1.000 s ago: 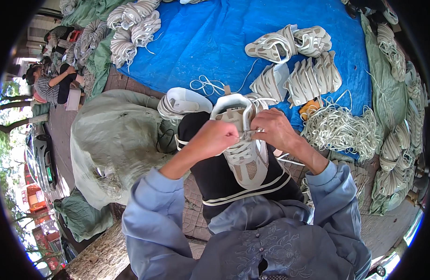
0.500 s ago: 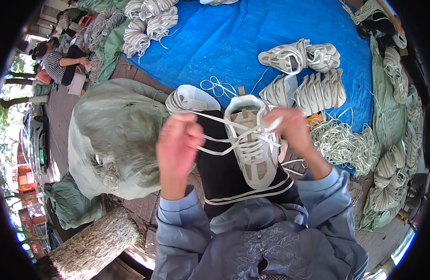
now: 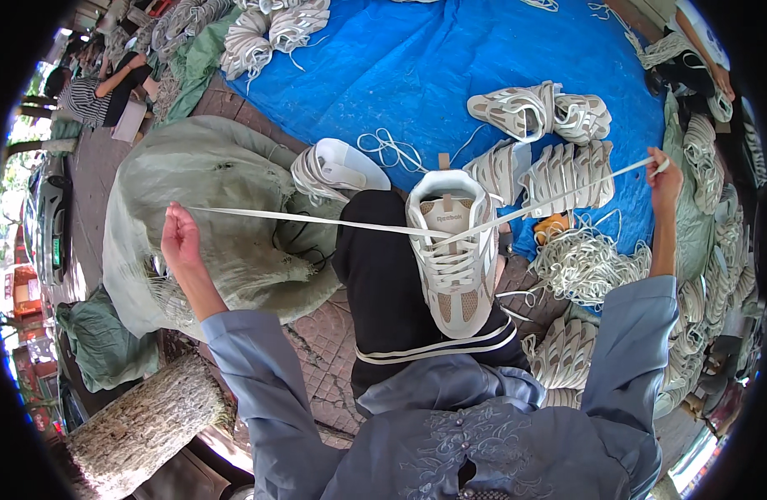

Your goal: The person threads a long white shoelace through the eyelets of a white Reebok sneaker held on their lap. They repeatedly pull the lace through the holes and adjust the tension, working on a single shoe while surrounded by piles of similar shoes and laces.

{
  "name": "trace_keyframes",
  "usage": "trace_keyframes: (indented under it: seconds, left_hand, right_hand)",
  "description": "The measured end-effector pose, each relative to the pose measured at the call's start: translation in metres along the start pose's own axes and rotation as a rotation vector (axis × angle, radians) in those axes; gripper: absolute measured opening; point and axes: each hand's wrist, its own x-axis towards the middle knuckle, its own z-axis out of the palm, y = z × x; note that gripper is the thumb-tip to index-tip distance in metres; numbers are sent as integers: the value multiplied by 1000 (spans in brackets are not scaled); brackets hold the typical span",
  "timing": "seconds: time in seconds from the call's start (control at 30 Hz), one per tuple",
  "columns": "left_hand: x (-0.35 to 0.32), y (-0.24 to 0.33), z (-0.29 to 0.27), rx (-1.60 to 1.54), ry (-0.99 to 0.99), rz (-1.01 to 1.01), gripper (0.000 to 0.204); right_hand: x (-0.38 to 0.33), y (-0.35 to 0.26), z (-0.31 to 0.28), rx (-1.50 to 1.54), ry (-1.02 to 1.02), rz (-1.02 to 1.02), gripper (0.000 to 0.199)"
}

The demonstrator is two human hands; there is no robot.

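Note:
A white and beige sneaker (image 3: 460, 267) rests on my lap, toe toward me, its front laced through the eyelets. From its top a white shoelace (image 3: 317, 218) runs out taut to both sides. My left hand (image 3: 181, 240) pinches one end, out over the grey-green sack. Far to the right, my right hand (image 3: 665, 177) is closed on the other end, its arm stretched out. The two strands cross just above the tongue of the sneaker.
Several sneaker uppers (image 3: 571, 175) lie on a blue tarp (image 3: 383, 75), with a heap of white laces (image 3: 596, 262) at its near right. A bulky sack (image 3: 200, 200) stands on the left beside a log (image 3: 150, 425). Other people (image 3: 92, 96) sit at the far left; another person's arm (image 3: 704, 50) shows at upper right.
Both hands have moved far apart, left and right, from close beside the sneaker. The lace loops between them have been drawn into straight, tight strands.

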Motion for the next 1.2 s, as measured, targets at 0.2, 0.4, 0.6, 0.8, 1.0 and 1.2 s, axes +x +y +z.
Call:
trace_keyframes:
  seconds: [0.2,0.4,0.6,0.8,1.0,1.2]
  left_hand:
    - [2,-14,12,522,119,193,19]
    - [-70,-112,71,1406,-232,278,16]
    - [-186,-260,69,1862,-1021,225,22]
    - [-185,-298,39,1980,-1139,389,20]
    - [-170,-293,54,1877,-964,-56,10]
    - [-181,-307,38,2049,-897,375,9]
  right_hand:
    - [15,1,-39,445,0,180,26]
    - [9,-29,-26,795,-428,120,25]
    - [4,-37,9,782,-449,144,25]
    - [-12,-44,18,787,-508,150,25]
    - [7,-42,-22,873,-494,100,26]
    - [30,-40,-56,168,105,24,24]
